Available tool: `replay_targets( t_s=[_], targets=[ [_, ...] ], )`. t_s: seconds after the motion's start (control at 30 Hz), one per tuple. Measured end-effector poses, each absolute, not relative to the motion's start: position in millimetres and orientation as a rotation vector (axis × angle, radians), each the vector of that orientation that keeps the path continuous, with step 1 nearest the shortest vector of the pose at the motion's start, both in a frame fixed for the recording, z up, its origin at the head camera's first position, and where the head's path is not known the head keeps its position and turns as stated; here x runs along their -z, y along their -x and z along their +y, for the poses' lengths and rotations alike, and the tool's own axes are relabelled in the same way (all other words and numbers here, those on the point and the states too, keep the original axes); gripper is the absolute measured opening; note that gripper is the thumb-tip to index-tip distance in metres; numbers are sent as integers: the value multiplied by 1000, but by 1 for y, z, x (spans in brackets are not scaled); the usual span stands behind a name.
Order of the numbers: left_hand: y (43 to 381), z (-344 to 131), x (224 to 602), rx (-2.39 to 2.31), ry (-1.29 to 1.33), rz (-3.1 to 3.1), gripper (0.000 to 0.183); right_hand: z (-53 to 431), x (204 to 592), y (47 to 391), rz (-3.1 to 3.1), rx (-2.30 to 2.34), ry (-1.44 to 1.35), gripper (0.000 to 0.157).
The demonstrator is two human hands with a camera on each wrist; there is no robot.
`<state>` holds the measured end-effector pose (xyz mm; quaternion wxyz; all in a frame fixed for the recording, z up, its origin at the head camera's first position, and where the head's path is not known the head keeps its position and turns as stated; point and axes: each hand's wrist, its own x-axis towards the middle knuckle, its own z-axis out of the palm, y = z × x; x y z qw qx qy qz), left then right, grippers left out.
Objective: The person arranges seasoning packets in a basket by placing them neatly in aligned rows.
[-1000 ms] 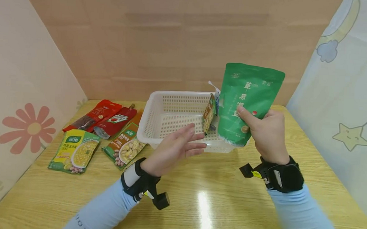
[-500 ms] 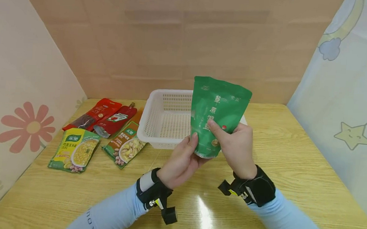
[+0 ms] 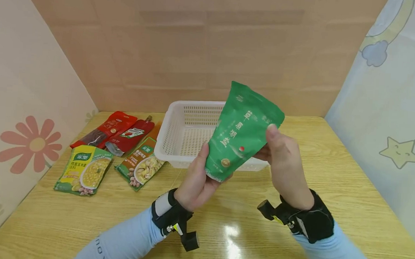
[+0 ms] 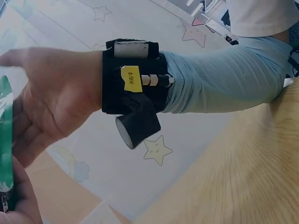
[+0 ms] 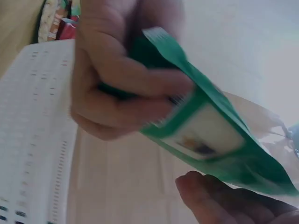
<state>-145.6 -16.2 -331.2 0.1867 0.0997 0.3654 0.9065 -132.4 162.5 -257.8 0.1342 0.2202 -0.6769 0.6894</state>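
Note:
A green stand-up pouch of lake salt [image 3: 242,135] is held tilted in the air in front of the white basket. My left hand [image 3: 199,184] grips its bottom end, thumb on the front and fingers behind; the right wrist view shows those curled fingers [image 5: 126,93] around the pouch's lower edge. Beside the upper right edge is my right hand [image 3: 286,165], its thumb raised there and its fingers partly hidden behind the pouch. In the left wrist view, the right hand [image 4: 56,93] is spread, with the pouch [image 4: 5,135] seen edge-on in front of its fingers.
Behind the pouch stands a white perforated basket [image 3: 167,153], its right part hidden. On the table's left lie a yellow soup packet [image 3: 83,172], a brown-green soup packet [image 3: 142,163], a red ketchup pouch [image 3: 131,135] and a red bag [image 3: 107,130]. Printed cloth walls flank the table.
The right hand brought the salt pouch leftward from the basket's right side. The left hand took hold of its bottom, the pouch tilted clockwise, and the right hand loosened and moved to its right edge.

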Motion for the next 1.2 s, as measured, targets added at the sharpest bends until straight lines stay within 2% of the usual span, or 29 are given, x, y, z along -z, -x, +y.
replay_targets(
  t_s=[0.1, 0.2, 0.4, 0.5, 0.57, 0.7, 0.8, 0.87, 0.97, 1.2],
  targets=[
    [147, -18, 331, -2534, -223, 984, 50, 173, 251, 132, -1921, -2063, -697, 68],
    [147, -20, 332, -2510, -183, 921, 49, 183, 242, 134, -1901, -2170, -643, 70],
    [147, -21, 333, -2488, -170, 774, 44, 202, 228, 141, -2009, -2101, -622, 46],
    [147, -22, 333, -2478, -200, 724, 43, 204, 220, 147, -2153, -1940, -581, 43],
    [147, -22, 333, -2472, -218, 707, 43, 202, 210, 153, -2300, -1894, -538, 53],
    [147, -23, 332, -2463, -224, 702, 43, 194, 184, 168, -2681, -1836, -471, 84],
    [147, -24, 332, -2463, -221, 707, 43, 181, 163, 178, -2886, -1864, -442, 94],
    [147, -24, 333, -2464, -219, 705, 43, 172, 152, 182, -2994, -1848, -459, 95],
    [148, -25, 334, -2472, -226, 700, 44, 158, 141, 187, -3155, -1758, -528, 85],
    [149, -25, 334, -2517, -274, 777, 46, 127, 144, 189, -3336, -1524, -539, 39]
  ],
)
